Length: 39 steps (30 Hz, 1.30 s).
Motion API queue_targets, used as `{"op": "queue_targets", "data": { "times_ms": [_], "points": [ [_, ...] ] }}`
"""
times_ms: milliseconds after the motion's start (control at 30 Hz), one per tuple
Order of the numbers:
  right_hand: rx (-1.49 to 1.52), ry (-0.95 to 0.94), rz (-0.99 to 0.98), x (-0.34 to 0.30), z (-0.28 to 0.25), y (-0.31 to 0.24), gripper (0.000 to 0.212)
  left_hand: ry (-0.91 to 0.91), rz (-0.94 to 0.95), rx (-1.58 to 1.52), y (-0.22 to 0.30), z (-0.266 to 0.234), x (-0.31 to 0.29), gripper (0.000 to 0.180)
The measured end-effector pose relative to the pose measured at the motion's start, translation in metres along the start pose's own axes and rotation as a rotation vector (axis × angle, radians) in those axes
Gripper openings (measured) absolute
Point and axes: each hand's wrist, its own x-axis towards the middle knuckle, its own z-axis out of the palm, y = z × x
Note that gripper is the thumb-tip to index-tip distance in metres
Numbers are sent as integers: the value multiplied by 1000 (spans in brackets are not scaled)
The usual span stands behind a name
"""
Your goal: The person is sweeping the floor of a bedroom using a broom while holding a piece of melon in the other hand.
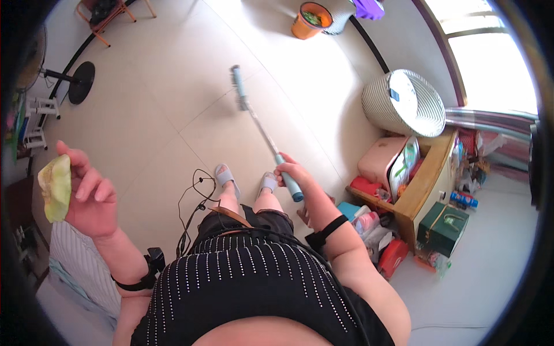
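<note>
My left hand [92, 199], raised at the left, holds a piece of pale green melon [56, 189] with a yellowish, uneven side. The thumb side of the hand and part of the grip are hidden behind it. My right hand [293, 172] is wrapped round the blue-grey handle of a long-handled brush [240, 87]. Its thin metal shaft slants up and left, and the bristled head hangs over the tiled floor [167, 98]. Whether the bristles touch the tiles, I cannot tell.
An orange bucket [304, 27] with green scraps stands far ahead. On the right are a striped woven basket [374, 106], a wooden cabinet [427, 184] with a pink case [381, 158], and a green box [443, 228]. A fan base [82, 83] stands left; cables [187, 230] dangle beside my legs.
</note>
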Motion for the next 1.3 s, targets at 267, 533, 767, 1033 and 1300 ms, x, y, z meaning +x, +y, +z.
{"op": "queue_targets", "data": {
  "times_ms": [267, 533, 767, 1033, 1300],
  "points": [
    [-307, 252, -15, 164, 8, -66, 51, 99, 158, 111, 42, -28, -52, 55],
    [-700, 68, 180, 140, 163, 88, 67, 136, 287, 140, 66, -21, -84, 57],
    [-57, -322, 239, 116, 123, 6, 72, 18, 303, 101, 62, -12, -71, 57],
    [-680, -48, -131, 78, 24, -39, 67, -22, 313, 125, 33, 3, -23, 59],
    [-545, 229, -221, 120, -113, -181, 68, 12, 294, 195, -54, 17, 81, 58]
  ]
}}
